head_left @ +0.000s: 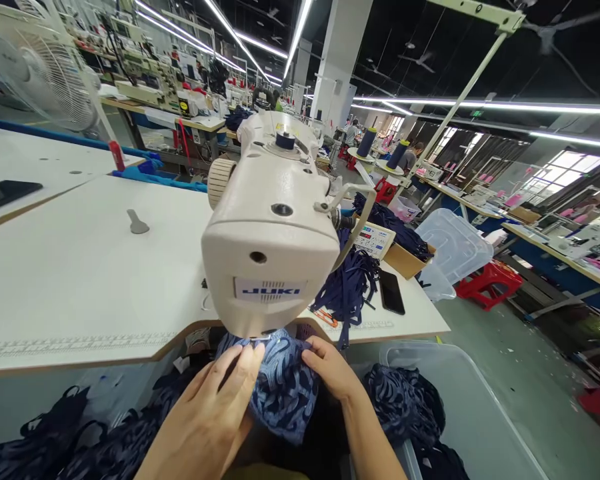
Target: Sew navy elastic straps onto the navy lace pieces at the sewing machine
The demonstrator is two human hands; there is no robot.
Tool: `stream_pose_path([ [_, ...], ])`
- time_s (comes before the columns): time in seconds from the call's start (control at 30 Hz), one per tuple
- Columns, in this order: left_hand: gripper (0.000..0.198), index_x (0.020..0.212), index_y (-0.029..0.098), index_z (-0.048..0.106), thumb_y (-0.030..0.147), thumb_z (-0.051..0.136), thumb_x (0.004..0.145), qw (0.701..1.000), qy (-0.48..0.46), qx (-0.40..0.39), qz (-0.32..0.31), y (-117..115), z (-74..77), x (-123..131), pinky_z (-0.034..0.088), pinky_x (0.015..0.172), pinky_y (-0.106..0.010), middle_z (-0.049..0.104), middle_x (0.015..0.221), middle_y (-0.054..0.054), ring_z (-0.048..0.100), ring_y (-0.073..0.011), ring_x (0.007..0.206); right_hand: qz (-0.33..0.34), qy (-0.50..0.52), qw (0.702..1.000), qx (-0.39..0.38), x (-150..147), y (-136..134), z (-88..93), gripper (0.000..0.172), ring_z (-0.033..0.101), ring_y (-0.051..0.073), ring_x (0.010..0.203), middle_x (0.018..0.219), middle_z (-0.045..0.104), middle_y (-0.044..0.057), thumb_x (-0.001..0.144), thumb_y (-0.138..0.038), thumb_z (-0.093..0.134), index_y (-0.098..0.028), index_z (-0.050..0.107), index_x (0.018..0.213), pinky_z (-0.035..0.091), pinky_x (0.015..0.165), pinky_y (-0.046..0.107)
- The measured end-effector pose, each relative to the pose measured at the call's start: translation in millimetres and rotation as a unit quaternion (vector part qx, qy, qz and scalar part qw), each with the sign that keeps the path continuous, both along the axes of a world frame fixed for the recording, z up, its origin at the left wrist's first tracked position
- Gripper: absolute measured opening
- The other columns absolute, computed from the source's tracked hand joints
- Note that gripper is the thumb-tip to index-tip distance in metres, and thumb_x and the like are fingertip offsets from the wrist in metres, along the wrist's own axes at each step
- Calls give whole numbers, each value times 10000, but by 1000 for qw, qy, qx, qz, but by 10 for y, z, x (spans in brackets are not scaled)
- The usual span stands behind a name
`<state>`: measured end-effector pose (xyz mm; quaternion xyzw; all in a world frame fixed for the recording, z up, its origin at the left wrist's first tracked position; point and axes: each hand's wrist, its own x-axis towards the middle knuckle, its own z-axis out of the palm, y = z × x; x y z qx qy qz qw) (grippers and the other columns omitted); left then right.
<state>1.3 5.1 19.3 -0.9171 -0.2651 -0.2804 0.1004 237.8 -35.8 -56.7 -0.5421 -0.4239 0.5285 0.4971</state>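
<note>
A piece of dark blue lace fabric (285, 393) lies under the head of a cream JUKI sewing machine (270, 227). My left hand (215, 413) rests on the fabric's left side, fingers pressed together at the cloth just below the machine head. On the right edge of the fabric sits my right hand (330, 367), fingers curled down onto the lace. The needle area is hidden behind the machine head.
A white sewing table (80, 267) carries dark blue straps (350, 283), a black phone (391, 291), orange snips (323, 317) and a cardboard box (405, 257). More dark lace pieces (405, 400) fill a clear plastic bin (470, 413) at right. A fan (40, 67) stands far left.
</note>
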Motion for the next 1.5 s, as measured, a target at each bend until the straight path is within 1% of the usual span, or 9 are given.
stream_pose_path([
  [0.23, 636, 1342, 126, 474, 460, 527, 803, 999, 4, 16, -34, -115, 217, 19, 363, 1013, -334, 551, 1321, -106, 494, -260, 1202, -114, 10, 992, 55, 15, -253, 169, 300, 518, 133, 727, 804, 553, -11, 866, -491, 575, -204, 551, 951, 431, 704, 243],
  [0.4, 646, 1344, 173, 451, 554, 537, 829, 990, -30, -32, -136, -233, 269, 242, 462, 958, -305, 591, 1278, -103, 558, -250, 1158, -39, -165, 969, 178, -224, -458, 671, 146, 527, 155, 856, 899, 569, 17, 929, -343, 511, -225, 596, 948, 423, 796, 261],
  [0.57, 347, 1143, 242, 568, 461, 540, 875, 927, -48, -349, -130, -222, 101, 293, 539, 691, -177, 714, 933, 11, 683, -150, 788, 63, -209, 946, 240, -368, -556, 906, 118, 566, 148, 749, 788, 615, 16, 882, -292, 569, -214, 631, 820, 444, 707, 247],
  [0.7, 305, 867, 236, 644, 484, 470, 905, 809, -38, -579, -94, -166, 155, 145, 520, 645, -163, 691, 774, 44, 660, -141, 718, -150, -192, 967, 79, 37, -420, 709, 270, 525, 122, 574, 655, 573, -11, 917, -393, 486, -201, 594, 760, 436, 570, 232],
  [0.8, 344, 835, 215, 654, 503, 475, 894, 781, -94, -609, -98, -104, 224, 40, 522, 675, -175, 693, 765, 27, 660, -163, 744, -291, -205, 934, 38, 419, -231, 497, 319, 491, 122, 556, 689, 568, -3, 891, -484, 488, -197, 570, 781, 429, 527, 235],
  [1.0, 332, 1077, 275, 637, 486, 446, 906, 890, -121, -439, -28, 44, 199, 18, 499, 553, -156, 727, 770, 55, 689, -145, 649, -253, -200, 947, 5, 585, 399, 316, 353, 608, 163, 612, 828, 660, 56, 875, -486, 470, -182, 596, 1002, 485, 486, 256],
  [1.13, 311, 977, 317, 687, 469, 422, 920, 962, -72, -264, 18, 142, 192, 61, 490, 535, -182, 751, 855, 71, 718, -158, 674, -246, -229, 940, -51, 569, 866, 282, 337, 540, 158, 413, 553, 602, 7, 912, -418, 434, -135, 571, 1032, 409, 377, 254],
  [1.3, 405, 955, 260, 688, 395, 307, 973, 992, -49, -110, 32, 185, 127, 72, 476, 596, -272, 710, 803, 1, 676, -187, 674, -254, -272, 926, -59, 634, 1147, 191, 202, 457, 93, 367, 477, 516, -71, 913, -339, 515, -145, 567, 898, 369, 416, 213],
  [1.5, 379, 1095, 168, 612, 220, 253, 986, 997, -66, 0, -37, 167, -56, 59, 409, 881, -348, 666, 1055, -75, 613, -206, 942, -251, -333, 909, -15, 641, 912, 152, 280, 531, 130, 497, 554, 563, -35, 904, -401, 477, -187, 584, 756, 414, 537, 248],
])
